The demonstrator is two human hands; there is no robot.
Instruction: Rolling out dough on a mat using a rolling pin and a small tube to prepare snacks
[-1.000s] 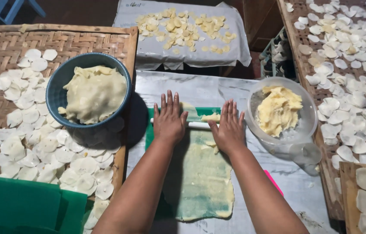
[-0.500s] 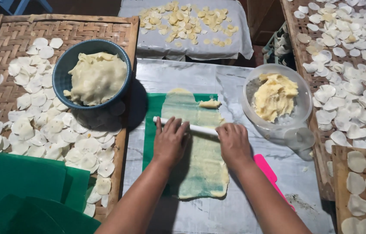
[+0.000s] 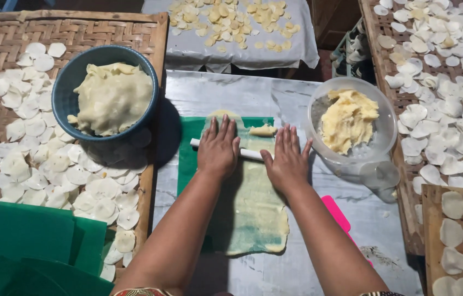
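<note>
A thin sheet of pale dough point(image 3: 253, 208) lies stretched over a green mat point(image 3: 187, 159) on the plastic-covered table. Across its far half rests a white rolling pin point(image 3: 250, 154). My left hand point(image 3: 219, 147) presses flat on the pin's left part, fingers spread. My right hand point(image 3: 287, 159) presses flat on its right part. A small lump of dough point(image 3: 263, 130) sits just beyond the pin.
A blue bowl of dough point(image 3: 112, 96) stands on a woven tray point(image 3: 1, 49) of white dough discs at left. A clear bowl of yellow dough point(image 3: 349, 120) sits at right, a small clear cup point(image 3: 379, 174) beside it. More disc-covered trays point(image 3: 450, 82) lie right and behind. A pink object point(image 3: 336, 212) lies under my right forearm.
Both hands and the rolling pin went toward me half a second ago and have now moved away again, toward the far end of the dough sheet.
</note>
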